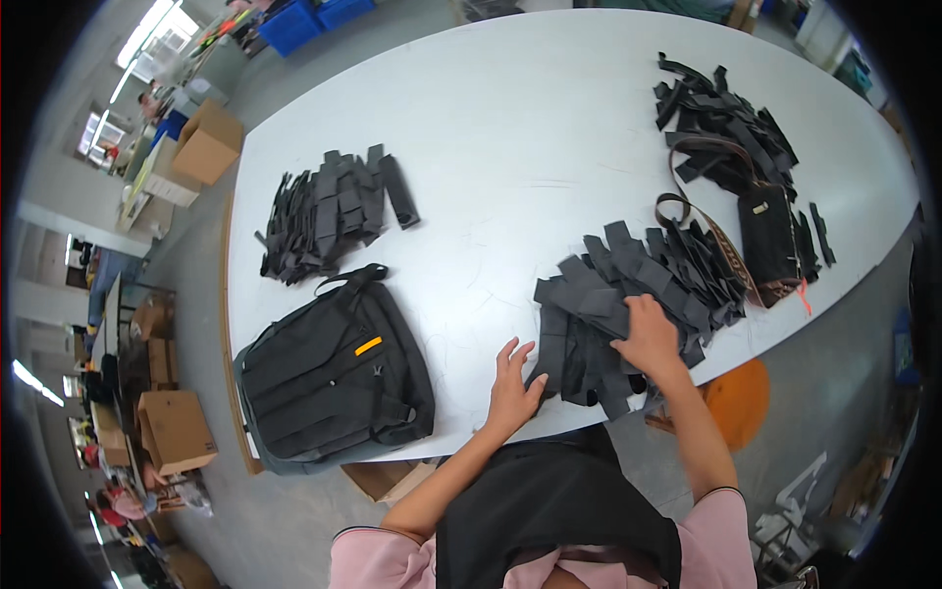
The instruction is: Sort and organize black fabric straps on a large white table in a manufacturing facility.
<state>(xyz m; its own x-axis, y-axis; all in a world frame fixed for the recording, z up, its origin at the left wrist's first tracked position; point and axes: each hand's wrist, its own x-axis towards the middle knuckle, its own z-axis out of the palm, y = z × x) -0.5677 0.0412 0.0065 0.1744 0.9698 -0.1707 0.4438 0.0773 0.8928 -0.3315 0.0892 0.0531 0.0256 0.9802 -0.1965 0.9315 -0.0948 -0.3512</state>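
Black apron (pixel 564 491) fills the lower centre; right of centre, dark strips (pixel 589 296) heap on the counter (pixel 481 118). Left hand (pixel 511 398) spreads loose beside them; right hand (pixel 653 339) rests on top, grip unclear. Probably light, pliable: pinch loose ends.

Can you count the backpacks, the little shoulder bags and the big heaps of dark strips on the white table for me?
Backpack: 1
Little shoulder bag: 1
Big heaps of dark strips: 3
Total: 5
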